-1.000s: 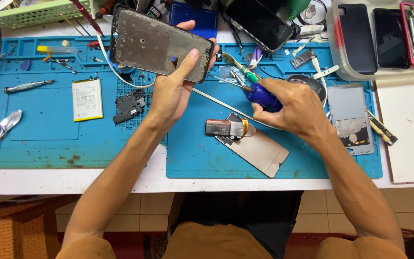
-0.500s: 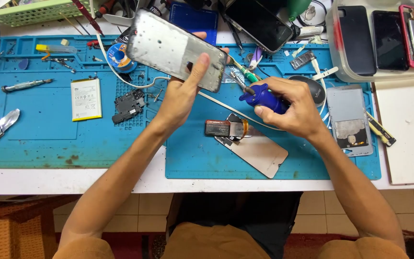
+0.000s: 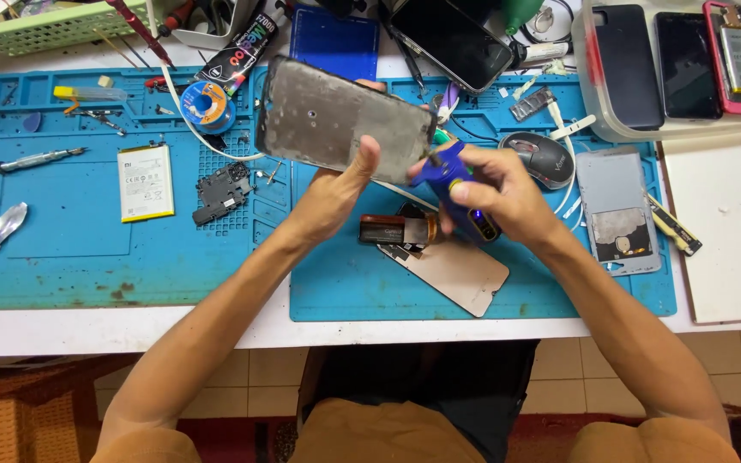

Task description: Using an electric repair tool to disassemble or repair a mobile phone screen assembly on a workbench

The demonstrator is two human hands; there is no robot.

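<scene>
Phone frame (image 3: 345,120) is held tilted above the blue mat (image 3: 336,283), left hand (image 3: 336,193) clamped on its lower edge, thumb on the inner face. Blue tool (image 3: 456,193) is gripped tight in the right hand (image 3: 508,193), tip at the frame's right corner. Frame is best kept steady and supported near the contact point; light pressure advised, tip kept square. Battery (image 3: 146,182) lies well clear on the bench.
</scene>
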